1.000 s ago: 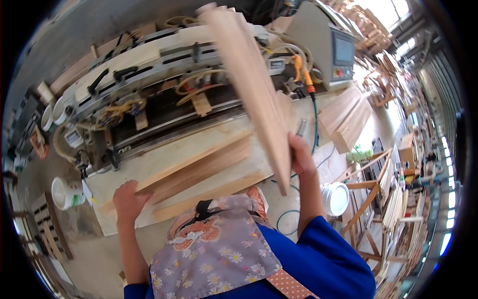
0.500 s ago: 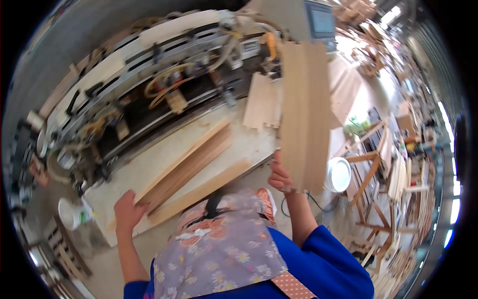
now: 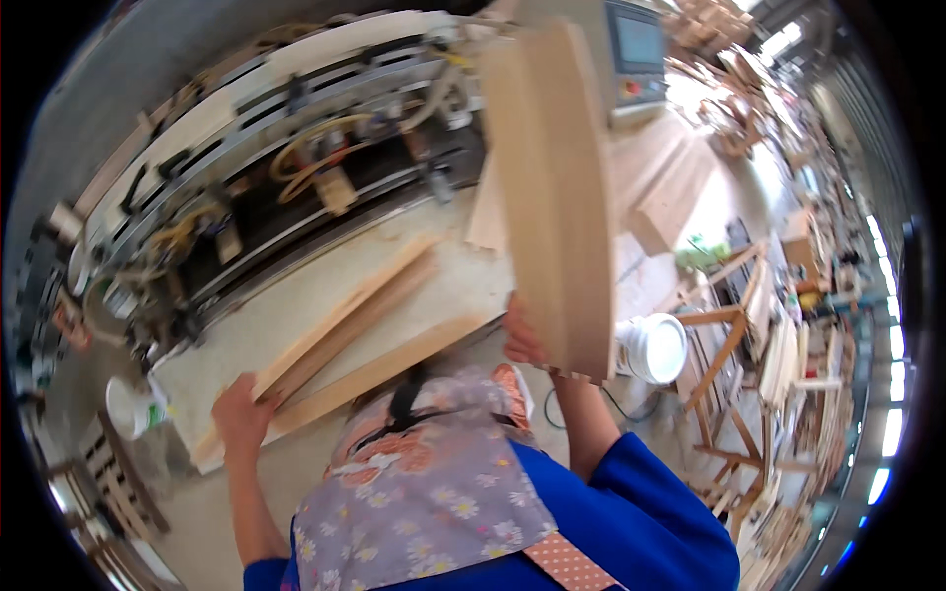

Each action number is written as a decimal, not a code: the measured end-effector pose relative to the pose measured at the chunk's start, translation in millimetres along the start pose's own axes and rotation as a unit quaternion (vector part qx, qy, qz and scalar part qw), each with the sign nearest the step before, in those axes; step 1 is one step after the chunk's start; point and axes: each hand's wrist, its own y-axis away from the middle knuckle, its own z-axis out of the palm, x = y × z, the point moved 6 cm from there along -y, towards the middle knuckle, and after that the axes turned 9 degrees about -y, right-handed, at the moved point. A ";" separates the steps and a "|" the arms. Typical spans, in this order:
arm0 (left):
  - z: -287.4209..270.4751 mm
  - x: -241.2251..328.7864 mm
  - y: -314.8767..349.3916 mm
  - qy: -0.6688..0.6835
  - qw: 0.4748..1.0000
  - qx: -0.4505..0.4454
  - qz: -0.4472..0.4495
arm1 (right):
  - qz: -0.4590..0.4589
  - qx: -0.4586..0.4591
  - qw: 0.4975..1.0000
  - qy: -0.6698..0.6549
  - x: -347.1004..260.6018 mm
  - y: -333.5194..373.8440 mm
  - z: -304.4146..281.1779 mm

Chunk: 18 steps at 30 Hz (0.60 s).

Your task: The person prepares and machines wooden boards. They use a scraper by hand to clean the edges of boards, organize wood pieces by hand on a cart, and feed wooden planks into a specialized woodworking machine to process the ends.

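My right hand (image 3: 524,335) is closed around the lower end of a tall pale wooden board (image 3: 552,197), which stands raised in front of me. Small notches show along that board's bottom end, and some of my fingers are hidden behind it. To the left, my left hand (image 3: 243,414) grips the near end of a long wooden plank (image 3: 345,320) set on edge at a slant over the white worktop (image 3: 227,345). Another narrow wooden strip (image 3: 384,374) lies along the worktop's front edge, close to that hand.
Behind the worktop runs a long machine (image 3: 335,138) with clamps and yellow hoses. A control panel (image 3: 636,49) stands at the back right, near more boards (image 3: 660,177). White buckets stand at right (image 3: 650,350) and left (image 3: 133,406). Wooden frames (image 3: 729,364) crowd the right side.
The tall board in my right hand has swung left and turned, now covering part of the machine and uncovering boards to its right. My left hand keeps its hold on the plank.
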 end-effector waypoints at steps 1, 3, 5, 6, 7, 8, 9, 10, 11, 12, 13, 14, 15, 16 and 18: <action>-2.5 -1.3 6.2 0.007 1.000 0.010 -0.011 | 0.026 -0.028 0.999 -0.007 1.4 -5.6 0.1; -12.4 0.2 14.7 0.015 1.000 0.020 -0.015 | 0.019 -0.002 1.000 0.011 2.0 -7.8 6.2; -22.8 -5.6 21.9 0.026 0.997 0.037 -0.062 | 0.021 0.020 0.999 0.017 -0.3 2.2 2.0; -25.6 -6.5 24.7 0.026 0.997 0.036 -0.060 | 0.022 0.103 0.981 0.162 -5.1 14.1 -15.3; -29.7 -13.6 30.2 0.067 0.994 0.045 -0.076 | 0.027 0.180 0.936 0.302 -11.0 23.2 -28.0; -36.6 -21.4 39.1 0.099 0.989 0.058 -0.097 | 0.001 0.109 0.904 0.413 -19.2 20.0 -9.9; -39.1 -26.4 44.3 0.090 0.988 0.060 -0.108 | 0.019 0.167 0.805 0.569 -32.1 25.1 -10.9; -39.4 -36.3 47.7 0.134 0.982 0.042 -0.126 | -0.006 0.142 0.706 0.693 -43.4 29.8 -10.5; -40.8 -47.1 52.6 0.177 0.973 0.026 -0.147 | -0.037 0.130 0.585 0.800 -54.5 35.9 -10.2; -44.7 -54.7 58.8 0.201 0.965 0.026 -0.169 | 0.005 0.244 0.638 0.730 -58.2 45.8 -11.1; -50.5 -64.5 61.6 0.189 0.963 0.035 -0.188 | -0.012 0.265 0.619 0.739 -62.6 51.7 -6.9; -51.9 -69.6 64.7 0.248 0.953 0.024 -0.175 | 0.039 0.345 0.656 0.670 -70.3 68.9 -31.0; -48.9 -75.2 70.3 0.309 0.938 0.012 -0.159 | 0.064 0.398 0.653 0.641 -72.4 78.8 -38.3; -42.5 -80.7 74.8 0.374 0.914 0.009 -0.158 | 0.066 0.408 0.655 0.632 -75.3 81.3 -39.6; -44.6 -89.3 89.6 0.395 0.904 0.009 -0.164 | 0.072 0.399 0.652 0.641 -76.1 75.9 -44.9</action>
